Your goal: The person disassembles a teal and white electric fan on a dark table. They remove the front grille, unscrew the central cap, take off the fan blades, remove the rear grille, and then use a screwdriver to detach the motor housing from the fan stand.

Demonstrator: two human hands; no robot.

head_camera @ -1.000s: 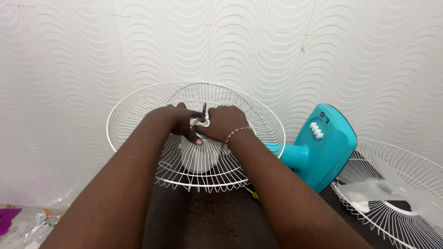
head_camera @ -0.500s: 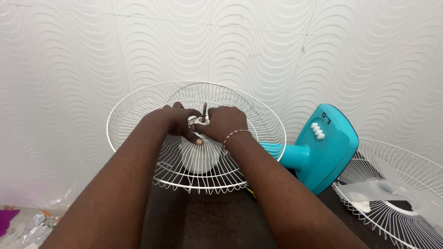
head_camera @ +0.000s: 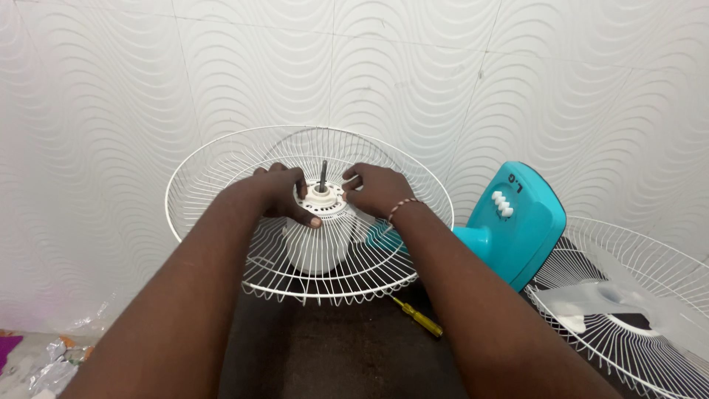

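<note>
A white wire fan guard [head_camera: 214, 177] sits around a white motor housing [head_camera: 314, 251] with a dark shaft [head_camera: 323, 174] sticking up from its white round hub [head_camera: 323, 199]. My left hand [head_camera: 281, 193] grips the hub's left side, thumb pressed on its front edge. My right hand [head_camera: 377, 188] holds the right side of the hub, fingers curled at the guard's centre. The fan's teal base [head_camera: 517, 222] lies tipped to the right, joined by a teal neck.
A yellow-handled screwdriver [head_camera: 419, 318] lies on the dark tabletop [head_camera: 325, 355] in front of the guard. A second wire guard [head_camera: 650, 295] with a translucent blade in it rests at the right. Crumpled wrapping lies at the lower left. A wavy white wall stands close behind.
My hands have spread apart from the shaft to the two sides of the hub, which now shows between them. The view shifted slightly and the screwdriver has come into sight.
</note>
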